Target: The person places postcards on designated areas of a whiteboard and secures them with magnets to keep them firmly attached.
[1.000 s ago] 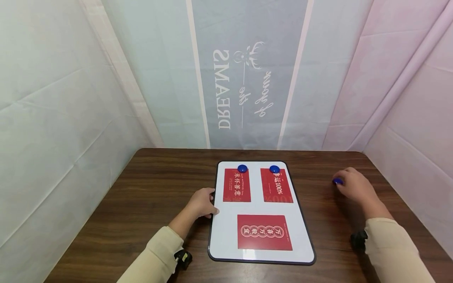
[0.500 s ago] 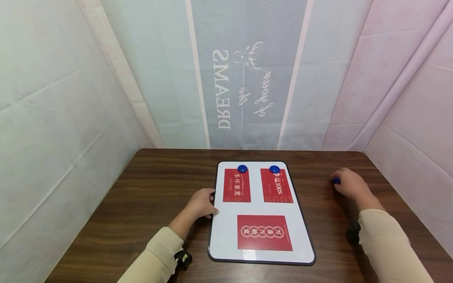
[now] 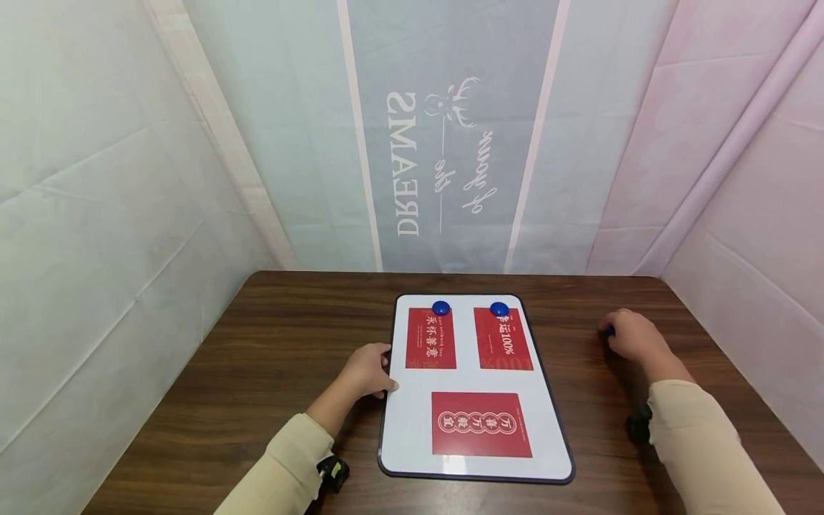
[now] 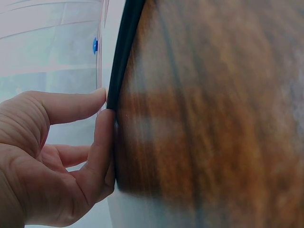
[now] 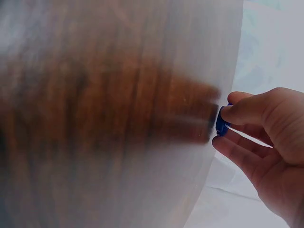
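A whiteboard (image 3: 412,429) with a dark frame lies on the wooden table. My left hand (image 3: 365,370) grips its left edge, thumb on the white face and fingers at the frame (image 4: 124,52). Two red cards, a left one (image 3: 430,350) and a right one (image 3: 505,343), lie on its far half, each with a round blue magnet at its top: the left magnet (image 3: 440,307) and the right magnet (image 3: 499,309). A third red card (image 3: 481,440) lies on the near half. Right of the board, my right hand (image 3: 634,336) pinches another blue magnet (image 5: 222,122) close over the table.
The brown wooden table (image 3: 277,343) runs back to a printed curtain (image 3: 450,179). Pale cloth walls stand at the left (image 3: 96,214) and right (image 3: 759,214). Dark wrist cameras, left (image 3: 333,472) and right (image 3: 639,423), sit under the sleeves.
My right hand has shifted slightly left with the blue magnet, which is now mostly hidden by the fingers in the head view. The left hand, board and cards stay in place.
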